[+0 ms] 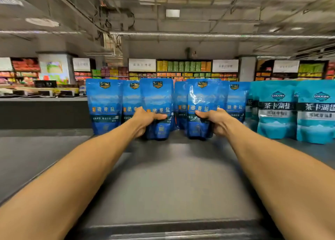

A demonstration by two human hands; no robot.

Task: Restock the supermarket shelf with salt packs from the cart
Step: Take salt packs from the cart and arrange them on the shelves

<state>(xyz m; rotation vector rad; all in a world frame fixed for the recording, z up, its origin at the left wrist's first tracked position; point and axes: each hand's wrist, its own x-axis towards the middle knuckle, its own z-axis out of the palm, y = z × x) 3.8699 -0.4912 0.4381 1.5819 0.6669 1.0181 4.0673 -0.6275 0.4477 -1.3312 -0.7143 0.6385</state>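
We hold two dark blue salt packs, one in each hand, and both stand upright on the grey shelf top point(172, 176). Our left hand point(145, 120) grips the left pack point(157, 102) low on its side, with the thumb lying across the front. Our right hand point(215, 121) grips the right pack point(201, 102) the same way, thumb across the front and fingers curled round the side. The two packs are near each other with a small gap between them.

Just behind them stands a row of more dark blue packs point(104, 104), upright and close together. To the right of that row stand lighter teal packs point(277, 111), also upright, with white letters on a dark band.

Far behind the packs we see a wall of shelves point(183, 67) full of green, orange and red boxes, with white signs point(142, 65) above. They are too blurry to read.
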